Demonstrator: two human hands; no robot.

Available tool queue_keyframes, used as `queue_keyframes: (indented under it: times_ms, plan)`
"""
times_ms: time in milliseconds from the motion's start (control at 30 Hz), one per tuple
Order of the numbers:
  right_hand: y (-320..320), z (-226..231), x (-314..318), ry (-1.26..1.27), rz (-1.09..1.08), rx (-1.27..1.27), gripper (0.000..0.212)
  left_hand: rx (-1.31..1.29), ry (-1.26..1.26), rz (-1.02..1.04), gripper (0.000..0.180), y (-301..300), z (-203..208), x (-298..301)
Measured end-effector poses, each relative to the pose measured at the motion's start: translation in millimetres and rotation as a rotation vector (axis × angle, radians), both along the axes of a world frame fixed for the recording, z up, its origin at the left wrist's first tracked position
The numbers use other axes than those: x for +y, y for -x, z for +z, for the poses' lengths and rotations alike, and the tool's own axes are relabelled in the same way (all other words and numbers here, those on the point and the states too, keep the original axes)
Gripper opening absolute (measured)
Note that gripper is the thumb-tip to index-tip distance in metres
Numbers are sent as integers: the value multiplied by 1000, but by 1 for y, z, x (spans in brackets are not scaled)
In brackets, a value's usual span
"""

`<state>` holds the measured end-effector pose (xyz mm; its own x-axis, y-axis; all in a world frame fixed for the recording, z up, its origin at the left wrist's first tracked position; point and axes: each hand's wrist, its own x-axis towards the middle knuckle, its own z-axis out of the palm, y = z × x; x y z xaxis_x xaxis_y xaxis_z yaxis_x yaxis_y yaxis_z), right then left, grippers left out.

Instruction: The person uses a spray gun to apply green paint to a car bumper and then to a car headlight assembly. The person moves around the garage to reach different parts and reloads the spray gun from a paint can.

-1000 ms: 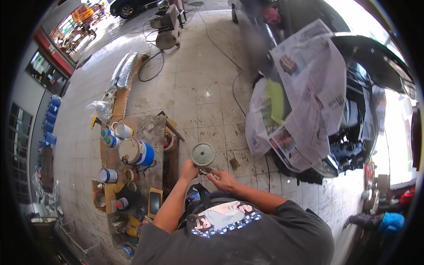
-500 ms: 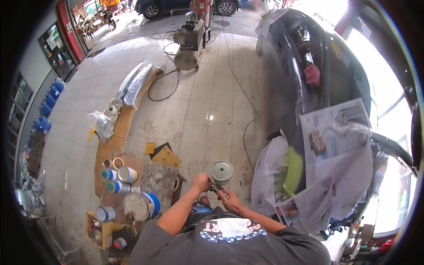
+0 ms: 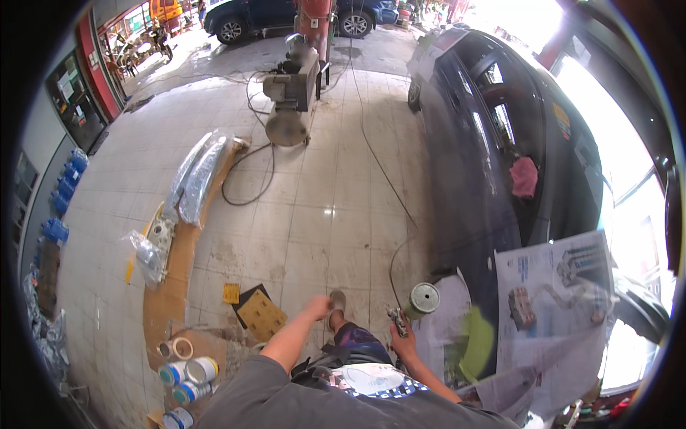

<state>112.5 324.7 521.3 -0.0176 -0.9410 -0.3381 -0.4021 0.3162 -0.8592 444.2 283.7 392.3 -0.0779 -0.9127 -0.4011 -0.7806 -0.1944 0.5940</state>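
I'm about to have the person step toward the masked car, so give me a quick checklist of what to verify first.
1. Grip on the spray gun: right hand is closed on it. Ok.
2. Cup lid on the gun: looks seated, but too small to be sure. Cannot tell.
3. Left hand free: it holds nothing and swings out in front. Ok.
4. Hose on the floor: it runs across the tiles toward the person's feet, a trip risk. Not ok.
5. Masking paper on the car: it covers the near end; the edges are not readable. Cannot tell.
6. Sandpaper sheets lie left of the path. Ok.
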Motion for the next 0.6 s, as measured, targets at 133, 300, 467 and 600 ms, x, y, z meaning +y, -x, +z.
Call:
queue_keyframes:
  times_ms: [133, 300, 467, 600]
  plan:
    - [-33, -14, -106, -198, -74, -109, 60, -349, -386, 283, 26, -167, -18, 40]
    - [-100, -37, -277, -195, -18, -195, 53, -362, -495, 529, 38, -269, 35, 93]
    - [-187, -31, -437, -92, -77, -279, 56, -51, -556, 1021, 50, -240, 28, 72]
    - [-243, -27, -548, 10, -127, -312, 61, -77, -530, 703, 36, -197, -15, 6]
